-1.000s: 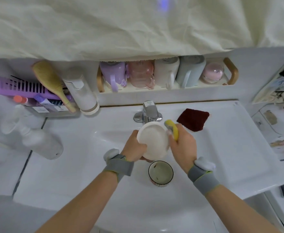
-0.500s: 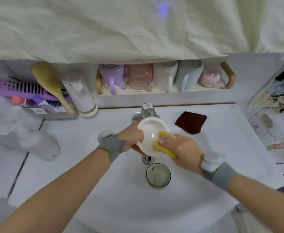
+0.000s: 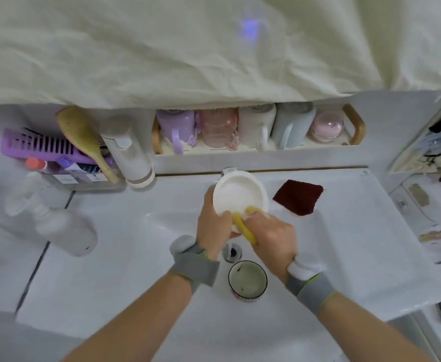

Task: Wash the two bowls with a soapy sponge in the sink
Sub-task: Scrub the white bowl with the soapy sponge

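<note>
Seen from above, two bare forearms reach over a white sink. Each wrist wears a grey band. The left hand grips a white bowl by its near left edge, fingers curled round the rim, and holds it tilted above the basin so that its inside faces the camera. The right hand pinches a yellow sponge and presses it against the bowl's lower rim; the sponge is folded over that edge. Below the hands, the drain shows in the sink bottom, and just beside it, nearer the viewer, a second bowl with a dark rim stands upright in the basin. A dark red cloth lies flat on the sink's ledge to the right of the white bowl. Behind the sink a wooden tray holds a row of mugs. Further left stand a white bottle, a wooden hairbrush and a purple comb. Pale fabric hangs across the top.
</note>
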Demonstrator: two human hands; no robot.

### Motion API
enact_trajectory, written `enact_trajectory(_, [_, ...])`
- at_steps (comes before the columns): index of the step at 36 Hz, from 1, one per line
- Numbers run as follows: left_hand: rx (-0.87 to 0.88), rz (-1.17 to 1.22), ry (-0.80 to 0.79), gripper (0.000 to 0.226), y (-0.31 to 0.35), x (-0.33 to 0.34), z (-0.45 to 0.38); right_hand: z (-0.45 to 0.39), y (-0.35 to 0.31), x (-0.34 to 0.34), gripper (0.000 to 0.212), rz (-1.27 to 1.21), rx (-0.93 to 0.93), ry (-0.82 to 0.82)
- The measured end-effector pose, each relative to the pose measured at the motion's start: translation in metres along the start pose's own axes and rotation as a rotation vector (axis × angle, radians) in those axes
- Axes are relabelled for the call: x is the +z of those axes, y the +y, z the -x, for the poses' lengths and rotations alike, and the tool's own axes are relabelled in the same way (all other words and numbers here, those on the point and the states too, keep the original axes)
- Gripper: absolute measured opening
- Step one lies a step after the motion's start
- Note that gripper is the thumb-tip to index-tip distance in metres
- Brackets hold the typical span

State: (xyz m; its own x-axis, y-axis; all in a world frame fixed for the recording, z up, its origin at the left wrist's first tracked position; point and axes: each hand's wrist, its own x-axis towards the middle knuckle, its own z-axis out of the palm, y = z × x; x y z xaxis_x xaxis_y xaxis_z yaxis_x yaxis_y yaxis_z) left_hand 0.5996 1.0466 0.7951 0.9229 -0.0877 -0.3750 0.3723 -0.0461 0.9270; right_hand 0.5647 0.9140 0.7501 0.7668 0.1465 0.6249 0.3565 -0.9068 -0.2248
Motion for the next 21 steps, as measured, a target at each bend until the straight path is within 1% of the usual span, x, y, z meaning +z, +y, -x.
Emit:
enact_trajectory(1, [0.008,-0.03,0.013,0.059,-0.004,-0.001,0.0,0.007,-0.006,0.002,0.043,-0.031,0.05,-0.029])
enact_trajectory(2, [0.014,-0.1,0.002,0.059,-0.004,-0.005,-0.002,0.015,-0.005,0.005,0.045,-0.051,0.04,-0.09])
enact_trajectory(3, [0.014,-0.213,-0.037,0.059,-0.002,-0.012,-0.004,0.023,0.001,0.006,0.043,-0.052,-0.035,-0.158])
enact_trajectory(5, [-0.011,-0.463,-0.165,0.061,0.008,-0.025,-0.009,0.022,0.024,0.002,0.042,0.018,-0.317,-0.255])
enact_trajectory(6, [-0.061,-0.529,-0.239,0.062,0.015,-0.029,-0.009,0.014,0.039,0.0,0.04,0.094,-0.477,-0.251])
enact_trajectory(8, [-0.177,-0.557,-0.366,0.062,0.027,-0.031,-0.009,-0.01,0.061,-0.01,0.027,0.256,-0.713,-0.202])
enact_trajectory(9, [-0.199,-0.542,-0.383,0.061,0.034,-0.03,-0.008,-0.021,0.068,-0.013,0.02,0.321,-0.76,-0.177])
enact_trajectory(10, [-0.193,-0.513,-0.375,0.059,0.04,-0.028,-0.008,-0.029,0.069,-0.014,0.02,0.343,-0.74,-0.159])
enact_trajectory(11, [-0.172,-0.468,-0.355,0.056,0.044,-0.026,-0.009,-0.032,0.064,-0.012,0.022,0.325,-0.657,-0.127])
enact_trajectory(12, [-0.152,-0.4,-0.326,0.054,0.048,-0.024,-0.011,-0.031,0.055,-0.01,0.022,0.275,-0.531,-0.094])
enact_trajectory(14, [-0.152,-0.295,-0.283,0.052,0.052,-0.023,-0.013,-0.016,0.029,-0.005,0.012,0.095,-0.263,-0.089])
enact_trajectory(15, [-0.155,-0.296,-0.273,0.05,0.052,-0.023,-0.015,-0.008,0.019,-0.003,0.018,0.0,-0.169,-0.101])
enact_trajectory(16, [-0.159,-0.331,-0.274,0.05,0.052,-0.024,-0.015,-0.002,0.017,-0.002,0.025,-0.059,-0.142,-0.134])
enact_trajectory(17, [-0.161,-0.396,-0.292,0.051,0.052,-0.025,-0.016,0.0,0.02,-0.002,0.027,-0.069,-0.195,-0.178])
enact_trajectory(19, [-0.192,-0.55,-0.368,0.052,0.052,-0.027,-0.016,-0.005,0.043,-0.004,0.016,0.062,-0.469,-0.231])
enact_trajectory(20, [-0.228,-0.606,-0.414,0.05,0.053,-0.027,-0.016,-0.013,0.054,-0.008,0.013,0.153,-0.617,-0.221])
enact_trajectory(21, [-0.26,-0.633,-0.447,0.047,0.056,-0.027,-0.016,-0.023,0.061,-0.011,0.016,0.219,-0.724,-0.21])
